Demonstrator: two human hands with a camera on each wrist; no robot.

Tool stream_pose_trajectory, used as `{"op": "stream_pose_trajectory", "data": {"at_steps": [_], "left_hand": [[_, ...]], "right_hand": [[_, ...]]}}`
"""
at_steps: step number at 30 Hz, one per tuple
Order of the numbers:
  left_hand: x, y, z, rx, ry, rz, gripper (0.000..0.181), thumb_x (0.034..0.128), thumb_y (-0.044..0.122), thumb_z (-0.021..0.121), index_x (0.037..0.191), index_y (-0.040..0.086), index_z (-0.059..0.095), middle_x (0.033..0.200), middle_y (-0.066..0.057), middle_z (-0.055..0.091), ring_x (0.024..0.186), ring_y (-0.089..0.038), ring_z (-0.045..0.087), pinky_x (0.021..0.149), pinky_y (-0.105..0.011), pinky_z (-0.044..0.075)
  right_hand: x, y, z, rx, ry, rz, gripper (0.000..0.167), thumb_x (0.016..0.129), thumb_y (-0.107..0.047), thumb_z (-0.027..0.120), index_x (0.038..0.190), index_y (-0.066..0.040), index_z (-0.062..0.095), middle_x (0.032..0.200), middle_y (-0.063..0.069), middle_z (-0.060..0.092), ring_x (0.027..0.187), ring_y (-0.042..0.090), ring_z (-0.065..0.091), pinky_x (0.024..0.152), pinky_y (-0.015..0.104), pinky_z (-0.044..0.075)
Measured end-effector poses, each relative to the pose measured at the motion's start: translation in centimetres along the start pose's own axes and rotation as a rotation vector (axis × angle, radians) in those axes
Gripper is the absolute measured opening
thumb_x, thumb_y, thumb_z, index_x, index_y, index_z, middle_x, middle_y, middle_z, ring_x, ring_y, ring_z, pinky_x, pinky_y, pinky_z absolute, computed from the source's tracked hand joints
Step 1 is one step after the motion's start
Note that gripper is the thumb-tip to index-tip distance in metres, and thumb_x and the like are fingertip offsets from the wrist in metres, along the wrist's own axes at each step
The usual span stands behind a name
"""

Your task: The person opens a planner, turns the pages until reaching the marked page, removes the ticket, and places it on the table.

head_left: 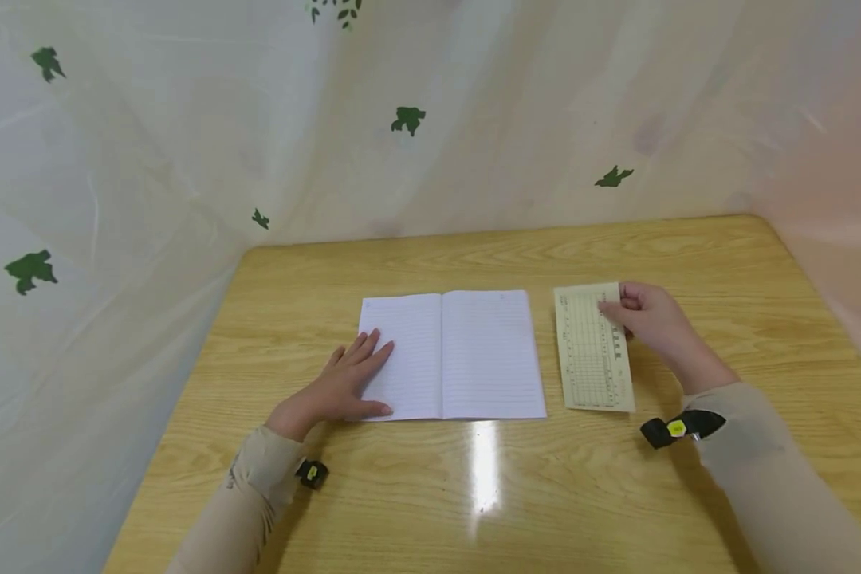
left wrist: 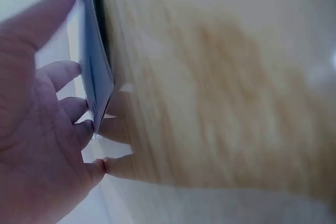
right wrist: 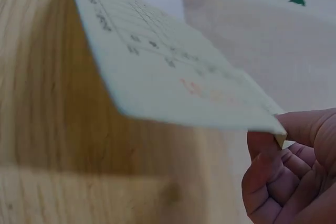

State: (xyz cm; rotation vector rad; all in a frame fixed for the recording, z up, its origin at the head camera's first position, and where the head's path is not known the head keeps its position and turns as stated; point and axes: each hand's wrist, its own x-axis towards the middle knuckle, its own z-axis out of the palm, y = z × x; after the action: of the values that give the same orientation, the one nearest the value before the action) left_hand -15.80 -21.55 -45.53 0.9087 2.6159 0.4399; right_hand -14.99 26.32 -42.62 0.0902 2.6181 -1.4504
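A lined notebook (head_left: 484,359) lies open flat on the wooden table, its two white pages facing up. My left hand (head_left: 351,375) rests on the left page with fingers spread; in the left wrist view the hand (left wrist: 47,114) is seen from the palm side beside the notebook's edge (left wrist: 97,61). To the right of the notebook, my right hand (head_left: 646,319) pinches a pale yellow printed form (head_left: 588,351) near its upper right corner. In the right wrist view, thumb and index finger of that hand (right wrist: 294,166) grip the form's corner (right wrist: 157,77), and the sheet stands off the table.
The wooden table (head_left: 416,502) reaches back to a whitish curtain (head_left: 488,143) with green leaf and bird shapes. A bright light reflection shows on the tabletop below the notebook. Both wrists carry small black cameras (head_left: 312,473).
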Motion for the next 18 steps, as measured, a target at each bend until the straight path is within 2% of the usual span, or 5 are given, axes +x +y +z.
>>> {"op": "stream_pose_trajectory", "data": {"at_steps": [5,7,12,15,18], "left_hand": [[-0.1,0.0,0.0,-0.027,0.015,-0.023,0.087,0.0906,0.051,0.062,0.156,0.011,0.021,0.162,-0.017,0.002,0.148,-0.037,-0.002,0.113,-0.063,0.003],[-0.1,0.0,0.0,-0.032,0.047,-0.021,0.085,0.0912,0.047,0.064,0.155,0.008,0.023,0.161,-0.021,0.003,0.147,-0.039,0.001,0.113,-0.063,0.006],[-0.1,0.1,0.1,-0.074,0.137,-0.044,0.083,0.0910,0.037,0.067,0.153,0.000,0.026,0.158,-0.029,0.005,0.145,-0.044,0.008,0.113,-0.060,0.013],[0.0,0.1,0.0,-0.127,0.157,-0.086,0.084,0.0919,0.035,0.067,0.154,0.000,0.022,0.158,-0.030,0.001,0.146,-0.043,0.007,0.115,-0.055,0.014],[0.0,0.1,-0.1,-0.179,0.167,-0.126,0.089,0.0933,0.037,0.065,0.156,0.002,0.012,0.159,-0.027,-0.004,0.147,-0.038,0.002,0.116,-0.051,0.013]], "right_hand": [[0.9,1.3,0.4,-0.211,0.029,0.023,0.028,0.098,-0.026,0.059,0.086,-0.001,0.051,0.069,0.004,0.051,0.064,0.019,0.048,0.054,0.030,0.041],[1.1,1.6,0.6,-0.281,0.037,0.013,0.029,0.096,-0.023,0.061,0.080,-0.003,0.047,0.067,0.004,0.046,0.062,0.020,0.044,0.052,0.030,0.036],[1.2,1.6,1.0,-0.363,0.046,0.006,0.031,0.093,-0.021,0.065,0.075,-0.004,0.046,0.066,0.005,0.047,0.061,0.020,0.044,0.053,0.031,0.034],[1.2,1.3,1.2,-0.413,0.062,0.011,0.030,0.091,-0.023,0.067,0.075,-0.005,0.048,0.068,0.006,0.049,0.063,0.022,0.044,0.054,0.032,0.034],[1.1,1.2,1.4,-0.461,0.078,0.019,0.029,0.089,-0.025,0.068,0.077,-0.004,0.052,0.071,0.007,0.053,0.064,0.023,0.046,0.055,0.033,0.033]]}}
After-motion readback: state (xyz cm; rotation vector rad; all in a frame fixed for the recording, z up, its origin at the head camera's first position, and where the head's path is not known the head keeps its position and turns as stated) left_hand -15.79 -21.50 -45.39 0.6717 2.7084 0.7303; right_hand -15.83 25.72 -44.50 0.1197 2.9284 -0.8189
